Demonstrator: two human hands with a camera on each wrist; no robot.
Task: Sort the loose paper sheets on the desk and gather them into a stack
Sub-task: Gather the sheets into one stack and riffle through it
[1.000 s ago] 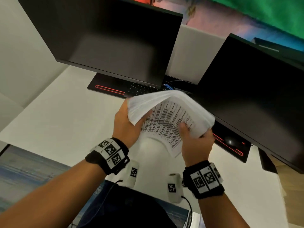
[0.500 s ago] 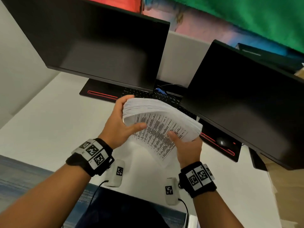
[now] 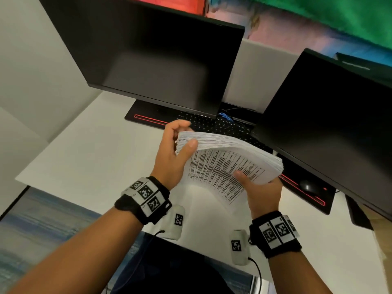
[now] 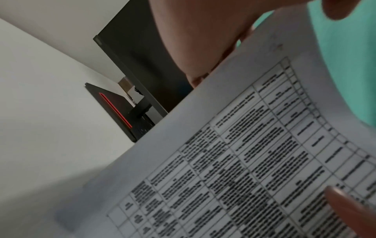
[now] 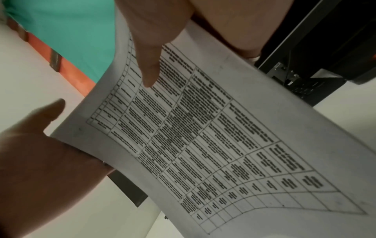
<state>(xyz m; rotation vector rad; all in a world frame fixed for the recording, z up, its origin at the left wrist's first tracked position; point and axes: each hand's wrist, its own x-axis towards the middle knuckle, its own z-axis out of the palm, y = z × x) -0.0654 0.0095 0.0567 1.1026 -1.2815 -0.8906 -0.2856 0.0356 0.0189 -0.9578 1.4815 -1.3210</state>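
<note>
A thick stack of printed paper sheets (image 3: pixel 224 164) is held upright above the white desk (image 3: pixel 84 158), its top edges fanned, a printed table on the sheet facing me (image 4: pixel 254 161) (image 5: pixel 203 136). My left hand (image 3: pixel 176 153) grips the stack's left edge, thumb on the front sheet and fingers curled behind. My right hand (image 3: pixel 258 187) grips the lower right corner, thumb (image 5: pixel 148 64) pressed on the front sheet, fingers hidden behind the paper. The stack's lower edge hangs just above the desk.
Two dark monitors (image 3: pixel 161 60) (image 3: pixel 331 124) stand close behind the stack. Under them lie a black keyboard (image 3: pixel 220 124), a black desk mat with red trim (image 3: pixel 148 119) and a mouse (image 3: pixel 308 185). The desk's near edge borders blue carpet (image 3: pixel 42 230).
Both hands have kept hold of the stack. The sheets' top edges have drawn closer together, and the left thumb has slid up to the stack's top left corner.
</note>
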